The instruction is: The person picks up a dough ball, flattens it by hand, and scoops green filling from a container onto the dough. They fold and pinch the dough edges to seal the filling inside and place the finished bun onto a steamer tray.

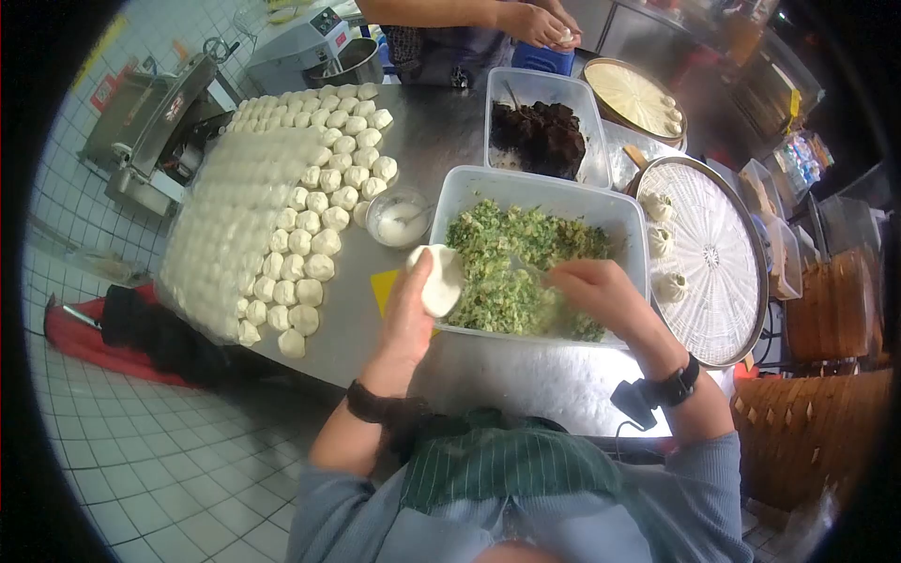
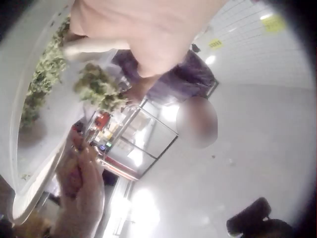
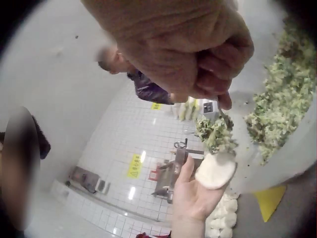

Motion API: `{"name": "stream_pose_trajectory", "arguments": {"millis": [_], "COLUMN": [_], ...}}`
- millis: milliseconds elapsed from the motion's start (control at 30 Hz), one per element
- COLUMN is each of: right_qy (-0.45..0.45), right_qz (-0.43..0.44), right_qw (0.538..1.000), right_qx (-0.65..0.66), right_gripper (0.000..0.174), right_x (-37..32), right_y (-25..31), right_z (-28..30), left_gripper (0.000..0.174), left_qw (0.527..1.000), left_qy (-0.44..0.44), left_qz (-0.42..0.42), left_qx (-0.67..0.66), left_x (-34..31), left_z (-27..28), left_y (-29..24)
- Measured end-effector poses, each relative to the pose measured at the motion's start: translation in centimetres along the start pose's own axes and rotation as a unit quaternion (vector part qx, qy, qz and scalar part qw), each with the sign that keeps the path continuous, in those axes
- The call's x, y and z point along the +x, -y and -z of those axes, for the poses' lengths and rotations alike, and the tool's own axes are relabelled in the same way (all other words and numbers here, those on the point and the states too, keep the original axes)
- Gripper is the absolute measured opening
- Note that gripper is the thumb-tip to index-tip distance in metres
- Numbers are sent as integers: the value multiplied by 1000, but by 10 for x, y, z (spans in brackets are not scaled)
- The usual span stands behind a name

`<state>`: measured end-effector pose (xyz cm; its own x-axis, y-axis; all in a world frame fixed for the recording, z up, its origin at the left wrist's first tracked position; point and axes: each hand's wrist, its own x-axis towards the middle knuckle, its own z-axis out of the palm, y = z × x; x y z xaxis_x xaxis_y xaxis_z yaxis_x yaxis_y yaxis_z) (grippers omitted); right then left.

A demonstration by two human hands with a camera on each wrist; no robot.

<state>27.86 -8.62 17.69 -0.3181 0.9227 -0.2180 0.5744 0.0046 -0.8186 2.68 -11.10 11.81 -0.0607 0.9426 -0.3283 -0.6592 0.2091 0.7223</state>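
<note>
On my left hand point(image 1: 404, 314) lies a round white dough wrapper point(image 1: 437, 281). The right wrist view shows the wrapper flat over the fingers, thumb upright beside it. My right hand point(image 1: 596, 293) is over the chopped green filling point(image 1: 497, 239) in a clear plastic tub point(image 1: 450, 188). It grips a thin metal utensil point(image 3: 227, 118) whose far end is hidden under a clump of filling point(image 3: 215, 135). In the right wrist view that clump hangs close to the wrapper's upper edge. The left wrist view also shows the clump point(image 2: 101, 89) between the two hands.
Rows of dough balls point(image 1: 319, 202) cover the left side, partly under plastic sheeting point(image 1: 230, 225). A glass bowl point(image 1: 399, 218) of white contents stands beside the tub. Behind is a tub of dark filling point(image 1: 540, 131). Several pleated buns point(image 1: 668, 286) sit on a round steamer tray point(image 1: 718, 216). Another person point(image 1: 441, 19) works opposite.
</note>
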Motion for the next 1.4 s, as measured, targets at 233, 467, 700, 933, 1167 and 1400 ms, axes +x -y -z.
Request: {"name": "stream_pose_trajectory", "arguments": {"millis": [233, 467, 700, 933, 1167, 1400], "right_qy": [-147, -209, -195, -164, -213, -213], "right_qz": [126, 184, 251, 225, 176, 147], "right_qw": [950, 916, 880, 873, 914, 901], "right_qx": [-245, -288, -353, -400, -298, -348], "right_gripper": [14, 14, 27, 32, 11, 6], "right_x": [-31, -46, -48, -38, -48, -35], "right_y": [16, 16, 2, -24, -6, -30], "right_z": [-27, -6, -13, -12, -7, -2], "left_gripper": [27, 25, 28, 27, 34, 39], "left_qw": [989, 994, 980, 979, 984, 983], "left_qy": [89, 57, 120, 105, 95, 122], "left_qz": [116, 76, 122, 163, 135, 140], "left_qx": [-28, 58, 99, 64, 63, -5], "left_x": [11, 15, 20, 25, 32, 23], "left_z": [-35, -31, -32, -30, -22, -35], "left_y": [29, 34, 35, 34, 34, 25]}}
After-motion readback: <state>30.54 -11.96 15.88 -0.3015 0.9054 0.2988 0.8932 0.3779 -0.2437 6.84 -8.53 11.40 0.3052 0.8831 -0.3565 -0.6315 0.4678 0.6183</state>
